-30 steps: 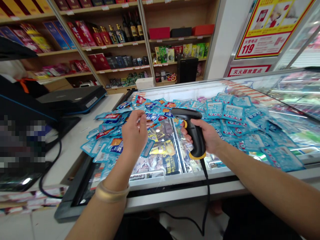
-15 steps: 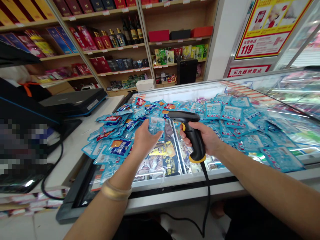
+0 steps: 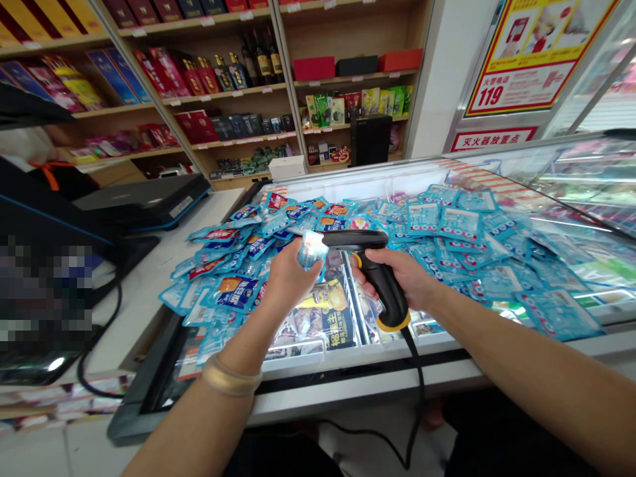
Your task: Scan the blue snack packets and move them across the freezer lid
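Note:
My left hand (image 3: pixel 292 275) pinches a small blue snack packet (image 3: pixel 312 250), its back face lit brightly by the scanner. Wrapped round the handle of a black and yellow barcode scanner (image 3: pixel 380 275) is my right hand (image 3: pixel 405 275). The scanner's head points left and almost touches the packet. Blue packets with red or navy labels (image 3: pixel 236 291) lie heaped to the left of my left hand. To the right of the scanner spreads another pile of blue packets (image 3: pixel 460 225), several with their backs up. Both heaps rest on the glass top of a chest freezer (image 3: pixel 348 391).
Bagged frozen goods (image 3: pixel 325 311) show through the glass. The scanner's cable (image 3: pixel 420 384) hangs over the freezer's front edge. A white counter (image 3: pixel 132 298) with a black device (image 3: pixel 144 195) stands left. Shelves (image 3: pixel 228 146) of boxes and bottles line the back.
The scanner has shifted slightly left and its head has come level, close to the packet. A bright light now falls on the packet. My left hand has barely moved.

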Tool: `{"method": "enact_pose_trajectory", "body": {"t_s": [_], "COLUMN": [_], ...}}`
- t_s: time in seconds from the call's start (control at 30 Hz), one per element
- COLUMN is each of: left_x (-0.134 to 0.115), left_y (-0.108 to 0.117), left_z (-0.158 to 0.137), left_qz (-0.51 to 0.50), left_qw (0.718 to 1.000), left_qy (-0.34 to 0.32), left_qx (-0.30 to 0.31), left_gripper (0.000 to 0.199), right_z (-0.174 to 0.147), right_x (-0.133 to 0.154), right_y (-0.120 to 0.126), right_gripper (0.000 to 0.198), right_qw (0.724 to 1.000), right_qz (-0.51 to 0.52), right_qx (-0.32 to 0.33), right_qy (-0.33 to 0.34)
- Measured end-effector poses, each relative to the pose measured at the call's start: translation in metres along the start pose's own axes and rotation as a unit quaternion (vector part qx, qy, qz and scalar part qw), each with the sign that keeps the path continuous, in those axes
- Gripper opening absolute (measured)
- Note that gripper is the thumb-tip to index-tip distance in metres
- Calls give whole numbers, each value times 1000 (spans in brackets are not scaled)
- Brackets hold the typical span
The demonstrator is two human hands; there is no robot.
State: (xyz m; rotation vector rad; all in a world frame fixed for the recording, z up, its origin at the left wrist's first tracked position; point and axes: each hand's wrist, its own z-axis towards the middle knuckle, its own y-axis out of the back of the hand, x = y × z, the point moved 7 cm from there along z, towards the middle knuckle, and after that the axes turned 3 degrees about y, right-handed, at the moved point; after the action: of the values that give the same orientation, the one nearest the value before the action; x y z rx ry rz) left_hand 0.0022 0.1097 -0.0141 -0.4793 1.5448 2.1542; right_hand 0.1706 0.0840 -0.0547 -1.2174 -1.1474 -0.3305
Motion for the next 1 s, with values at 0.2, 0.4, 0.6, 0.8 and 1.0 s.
{"method": "enact_pose_trajectory", "body": {"t_s": [0.2,0.4,0.6,0.8,1.0], "left_x": [7,-38,-137,-226,-254], "left_y": [-5,-6,-53,-120,-158], "left_z": [3,9,20,10,-29], "left_qz": [-74,-224,-258,-214,60], "left_qw": [997,969,942,936,928], "left_qy": [3,-105,-202,-250,-337], "left_qx": [2,-3,70,126,149], "left_gripper": [31,60,56,63,43], "right_z": [1,-23,-89,-150,-158], "right_x": [3,41,103,132,101], "right_y": [-4,12,78,147,179], "right_gripper": [29,25,23,20,21], "right_qw": [1000,996,970,932,931], "right_qz": [20,38,9,13,45], "right_qx": [4,-41,-162,-270,-311], "right_qy": [-5,70,183,241,184]}}
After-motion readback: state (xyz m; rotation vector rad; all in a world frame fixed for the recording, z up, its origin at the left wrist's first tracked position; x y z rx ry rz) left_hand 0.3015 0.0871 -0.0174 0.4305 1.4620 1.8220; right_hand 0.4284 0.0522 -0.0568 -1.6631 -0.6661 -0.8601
